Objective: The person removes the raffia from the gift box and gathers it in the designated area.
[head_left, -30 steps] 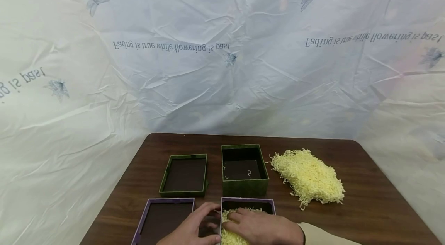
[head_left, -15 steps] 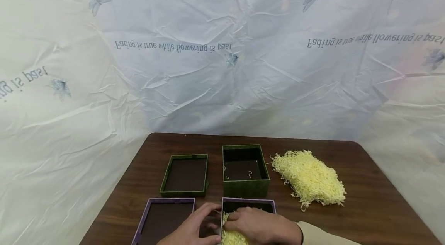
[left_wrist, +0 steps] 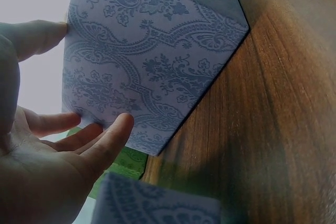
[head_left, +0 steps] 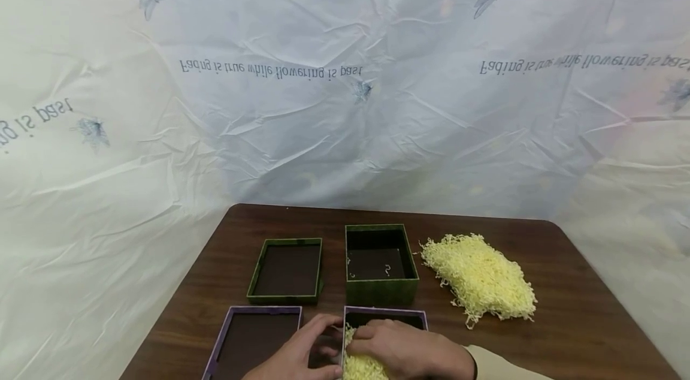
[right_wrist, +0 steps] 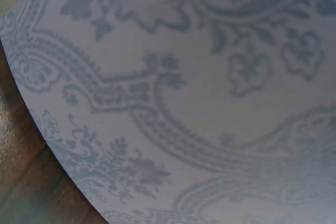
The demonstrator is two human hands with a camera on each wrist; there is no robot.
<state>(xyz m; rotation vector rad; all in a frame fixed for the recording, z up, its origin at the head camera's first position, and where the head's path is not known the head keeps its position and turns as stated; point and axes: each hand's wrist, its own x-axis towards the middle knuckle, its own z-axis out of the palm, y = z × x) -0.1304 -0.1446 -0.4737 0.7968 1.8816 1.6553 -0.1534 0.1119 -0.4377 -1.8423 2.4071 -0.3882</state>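
A purple-rimmed box (head_left: 384,309) with shredded paper (head_left: 363,369) inside stands at the table's front. My left hand (head_left: 296,350) is at its left side; in the left wrist view, thumb and fingertips touch the patterned outer wall (left_wrist: 142,61) with the fingers spread. My right hand (head_left: 404,350) reaches into the box and presses on the paper at its left part, fingertips partly hidden. Only the box's patterned side (right_wrist: 157,103) and a strip of wood fill the right wrist view. Left of the box lies a purple lid (head_left: 253,341), inside up, partly behind my left hand.
Behind stand a green box (head_left: 381,291), holding a few loose shreds, and its green lid (head_left: 286,301). A large heap of pale yellow shredded paper (head_left: 480,278) lies on the right of the wooden table (head_left: 571,308). A printed white sheet (head_left: 302,128) hangs around.
Inside the purple-rimmed box my right hand shifts slightly on the paper, its fingers drawing closer together. The left hand stays at the box's side. The head view shifts a little.
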